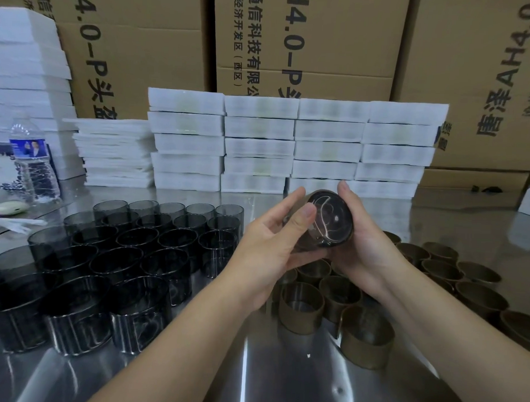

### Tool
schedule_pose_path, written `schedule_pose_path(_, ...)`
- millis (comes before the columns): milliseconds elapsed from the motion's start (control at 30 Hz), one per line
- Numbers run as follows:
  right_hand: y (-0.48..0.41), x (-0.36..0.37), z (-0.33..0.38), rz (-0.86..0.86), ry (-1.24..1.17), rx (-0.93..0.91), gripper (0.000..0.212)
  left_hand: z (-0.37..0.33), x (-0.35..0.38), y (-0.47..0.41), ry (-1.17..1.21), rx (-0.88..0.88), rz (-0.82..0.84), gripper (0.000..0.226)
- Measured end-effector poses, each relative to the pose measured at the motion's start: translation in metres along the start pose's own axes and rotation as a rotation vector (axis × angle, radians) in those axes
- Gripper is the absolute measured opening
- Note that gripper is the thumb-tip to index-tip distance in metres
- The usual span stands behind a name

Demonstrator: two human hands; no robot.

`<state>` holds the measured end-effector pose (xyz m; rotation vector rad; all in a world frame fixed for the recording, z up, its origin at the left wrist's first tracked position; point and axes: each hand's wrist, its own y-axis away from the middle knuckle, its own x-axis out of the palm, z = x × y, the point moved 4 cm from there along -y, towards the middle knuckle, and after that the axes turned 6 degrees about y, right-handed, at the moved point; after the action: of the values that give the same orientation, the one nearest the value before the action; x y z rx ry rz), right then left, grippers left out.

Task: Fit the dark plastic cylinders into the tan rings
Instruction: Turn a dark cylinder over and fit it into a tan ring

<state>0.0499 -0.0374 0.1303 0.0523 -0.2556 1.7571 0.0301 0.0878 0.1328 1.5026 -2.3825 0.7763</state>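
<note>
Your left hand (271,243) and right hand (370,234) both grip one dark cylinder (329,218), held up above the steel table (281,382) with its round end tipped toward you. Your left thumb lies across the near rim; the fingers behind it are hidden. A tan edge shows along the rim, but your palms cover the side, so you cannot tell how far it sits in a ring. Loose dark cylinders (120,256) stand upright at left, the outermost cut off by the frame. Tan rings (302,310) stand at right, several hidden under your wrists. White foam trays (259,146) are stacked behind.
</note>
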Motion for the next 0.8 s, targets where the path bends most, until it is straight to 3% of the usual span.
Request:
schedule_pose_path(133, 0.000, -0.001, -0.001, -0.026, 0.034, -0.003, 0.072, 0.002, -0.001, 0.000, -0.007, -0.035, -0.009, 0.080)
schedule_pose_path(267, 0.001, -0.003, -0.003, -0.090, 0.070, -0.011, 0.054, 0.005, 0.000, 0.001, -0.009, -0.119, 0.007, 0.056)
schedule_pose_path(400, 0.003, -0.006, -0.006, -0.152, 0.097, 0.041, 0.051, 0.007, 0.001, 0.002, 0.108, -0.233, 0.022, 0.051)
schedule_pose_path(533, 0.004, -0.007, -0.008, -0.188, 0.144, 0.065, 0.047, 0.010, -0.005, 0.000, 0.066, -0.217, 0.020, 0.024)
schedule_pose_path(800, 0.003, -0.007, -0.002, -0.158, 0.081, 0.067, 0.039, 0.007, -0.010, -0.004, -0.054, -0.152, -0.034, 0.018)
